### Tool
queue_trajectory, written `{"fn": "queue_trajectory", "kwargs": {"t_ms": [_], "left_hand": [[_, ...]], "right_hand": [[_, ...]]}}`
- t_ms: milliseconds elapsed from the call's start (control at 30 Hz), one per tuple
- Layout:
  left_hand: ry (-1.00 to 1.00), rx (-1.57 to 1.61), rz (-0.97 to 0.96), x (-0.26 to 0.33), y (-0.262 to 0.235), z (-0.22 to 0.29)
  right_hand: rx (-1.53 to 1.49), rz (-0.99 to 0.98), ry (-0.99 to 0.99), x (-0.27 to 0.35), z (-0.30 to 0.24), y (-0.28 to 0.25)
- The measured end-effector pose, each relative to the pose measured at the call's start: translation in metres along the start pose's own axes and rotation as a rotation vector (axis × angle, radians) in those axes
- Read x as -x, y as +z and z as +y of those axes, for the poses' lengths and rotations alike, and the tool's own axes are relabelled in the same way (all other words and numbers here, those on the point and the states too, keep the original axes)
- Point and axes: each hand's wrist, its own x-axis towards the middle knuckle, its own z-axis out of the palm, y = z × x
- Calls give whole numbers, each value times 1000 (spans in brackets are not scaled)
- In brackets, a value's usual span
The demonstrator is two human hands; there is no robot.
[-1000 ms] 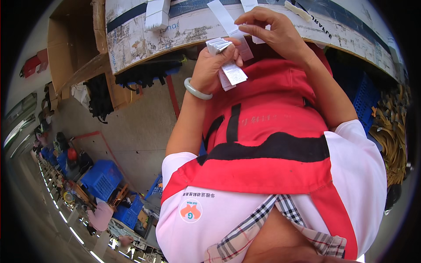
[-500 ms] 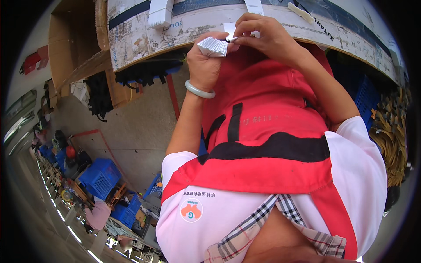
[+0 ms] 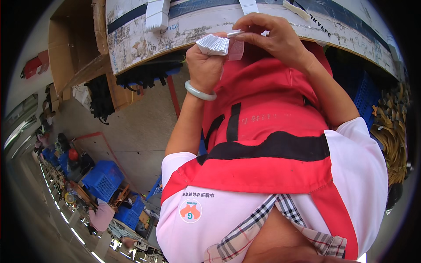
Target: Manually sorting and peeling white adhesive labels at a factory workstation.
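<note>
My left hand (image 3: pixel 205 68), with a pale bangle on its wrist, is closed round a fanned stack of white folded paper slips (image 3: pixel 213 45). Just right of the stack, thumb and forefinger of my right hand (image 3: pixel 274 41) pinch a single white folded slip (image 3: pixel 234 33). Below that slip a small translucent plastic piece (image 3: pixel 236 51), perhaps a bag, shows against the red apron (image 3: pixel 258 87). What holds the plastic piece is hidden from view.
The worn, cardboard-covered table (image 3: pixel 131 48) lies beyond my hands. On it are a stack of white slips (image 3: pixel 157 15), another white strip (image 3: pixel 248 6) and a cream-coloured scrap (image 3: pixel 296 9). An open cardboard box (image 3: pixel 72 44) stands left; a blue crate (image 3: pixel 366 94) sits under the table's right side.
The slip in my right fingers has come up beside the fanned stack and now lies level. The translucent piece has come into view below it. My left hand has barely moved.
</note>
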Motion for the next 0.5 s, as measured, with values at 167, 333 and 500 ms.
{"fn": "queue_trajectory", "kwargs": {"t_ms": [167,333,500], "left_hand": [[-20,62,-29,-1,10,9],[51,39,-31,-3,10,4],[99,42,-27,-4,9,-1]], "right_hand": [[-3,40,-64,2,7,0],[-48,9,-11,2,7,-2],[-6,35,-55,3,7,-1]]}}
